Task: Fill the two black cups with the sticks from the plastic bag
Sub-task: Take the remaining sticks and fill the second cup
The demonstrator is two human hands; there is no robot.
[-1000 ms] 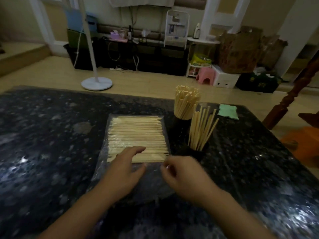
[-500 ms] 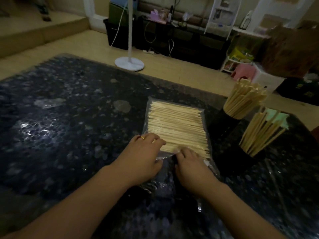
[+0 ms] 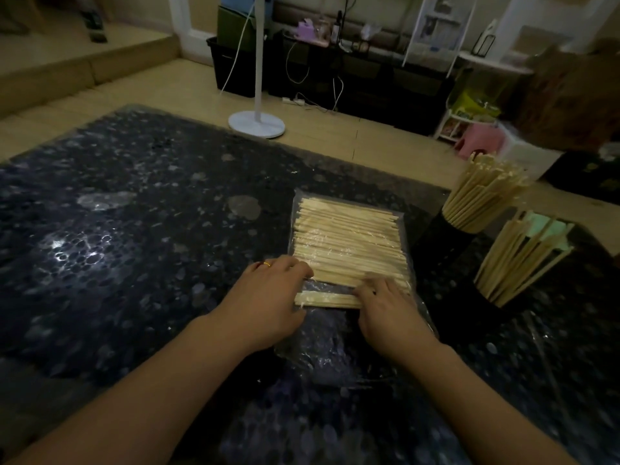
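Both hands are down on the plastic bag now, working at its near end on the dark speckled table; the left hand lies palm-down at the bag's left edge, fingers bent over the film beside the row of sticks, a ring on one finger; whether it pinches the plastic or merely presses it, I cannot tell; the right hand sits just beside it, fingertips curled onto the nearest sticks, seemingly drawing a small bundle away from the main row, since that bundle lies slightly apart, closer to the person; a firm grip is not visible, so call it pressing and raking rather than holding; the sticks lie flat and side by side inside the bag, which likely explains the two-handed approach, one hand steadying the slippery film while the other separates a manageable batch; off to the right stand the two black cups, well apart from the hands; the far cup is packed with upright sticks fanning outward; the near cup holds a looser, leaning handful with room to spare, so that one looks the likelier target; plenty of sticks remain in the bag, so I judge the job only partly done.
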